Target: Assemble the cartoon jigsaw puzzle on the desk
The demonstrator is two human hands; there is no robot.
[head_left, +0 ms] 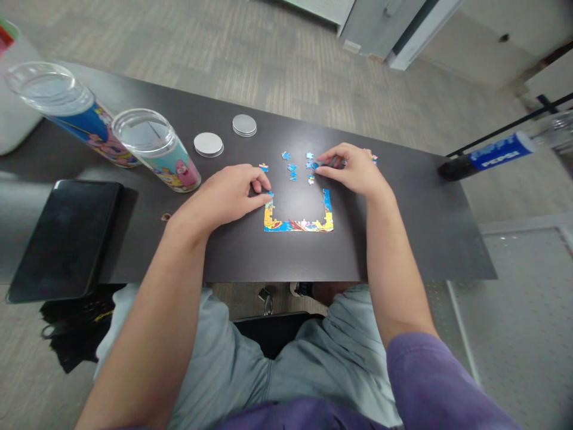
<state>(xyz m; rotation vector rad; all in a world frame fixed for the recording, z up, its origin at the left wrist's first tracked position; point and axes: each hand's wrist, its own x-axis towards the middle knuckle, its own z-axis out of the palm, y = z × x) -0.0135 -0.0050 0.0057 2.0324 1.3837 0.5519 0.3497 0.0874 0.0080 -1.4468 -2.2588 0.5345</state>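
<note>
A partly joined jigsaw puzzle border lies on the dark table, forming a U with its open side away from me. My left hand rests at the top of its left side, thumb touching the edge, fingers loosely bent and apart. Farther off, my right hand pinches a blue puzzle piece between thumb and fingers, right beside other loose pieces. Several blue pieces are scattered above the U. One loose piece lies just past my left fingers, and another shows partly behind my right hand.
On the left stand two clear-topped cartoon canisters, with round lids beside them. A black tablet-like device lies at the near left. A Pepsi bottle is at the right end of the table.
</note>
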